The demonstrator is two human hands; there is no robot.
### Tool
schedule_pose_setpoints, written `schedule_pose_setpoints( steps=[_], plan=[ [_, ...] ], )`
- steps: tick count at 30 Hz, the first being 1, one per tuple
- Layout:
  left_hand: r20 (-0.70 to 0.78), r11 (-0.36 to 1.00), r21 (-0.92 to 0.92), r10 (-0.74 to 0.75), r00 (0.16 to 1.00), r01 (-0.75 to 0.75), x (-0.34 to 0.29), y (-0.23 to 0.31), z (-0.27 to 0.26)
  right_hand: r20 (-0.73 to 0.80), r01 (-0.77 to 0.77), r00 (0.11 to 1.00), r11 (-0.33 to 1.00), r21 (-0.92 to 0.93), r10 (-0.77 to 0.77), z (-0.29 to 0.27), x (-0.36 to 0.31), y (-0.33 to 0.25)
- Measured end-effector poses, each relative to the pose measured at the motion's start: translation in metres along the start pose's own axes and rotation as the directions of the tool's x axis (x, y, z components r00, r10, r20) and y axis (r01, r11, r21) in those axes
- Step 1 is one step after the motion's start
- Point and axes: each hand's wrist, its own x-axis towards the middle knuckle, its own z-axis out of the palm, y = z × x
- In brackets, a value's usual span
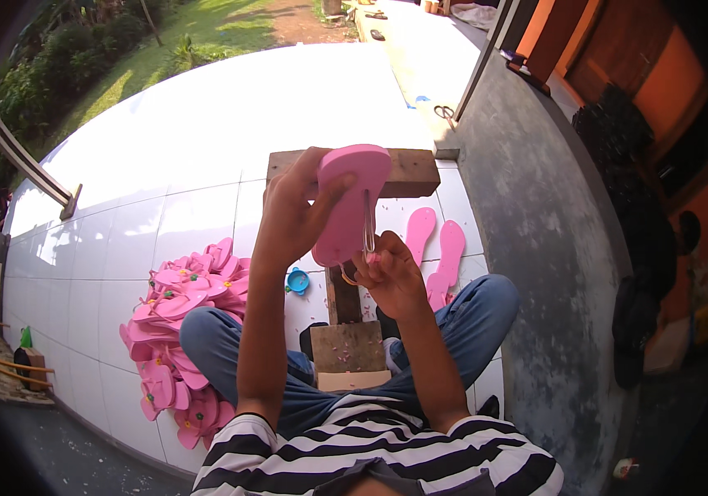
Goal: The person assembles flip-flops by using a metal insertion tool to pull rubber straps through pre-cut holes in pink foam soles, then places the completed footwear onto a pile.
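Observation:
My left hand grips a pink flip-flop sole, thumb across its face and fingers behind. The sole is held up, tilted, in front of a wooden crossbeam. A slim, shiny metal tool with two thin parallel rods stands against the sole's lower right face, its tip near the middle. My right hand is closed around the tool's lower end. A small pink piece shows by its fingertips, and an orange curved part sticks out beside them. Whether the tip passes into the sole I cannot tell.
Left of my legs lies a heap of pink flip-flops. Several loose pink soles lie at right. A small blue dish sits on the tiles among pink scraps. Scissors lie near the grey wall. A wooden board is between my legs.

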Motion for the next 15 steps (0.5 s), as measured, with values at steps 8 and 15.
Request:
schedule_pose_setpoints(
  steps=[8,15],
  plan=[
    [-0.004,1.000,0.006,0.004,1.000,-0.004,0.001,0.002,0.000,-0.086,-0.062,0.995,0.986,-0.152,0.050,-0.006,0.013,-0.019],
    [0.022,0.989,-0.136,0.060,0.998,-0.057,-0.036,0.002,-0.002,-0.218,-0.099,0.973,0.988,-0.119,0.071,0.006,-0.005,-0.012]
  ],
)
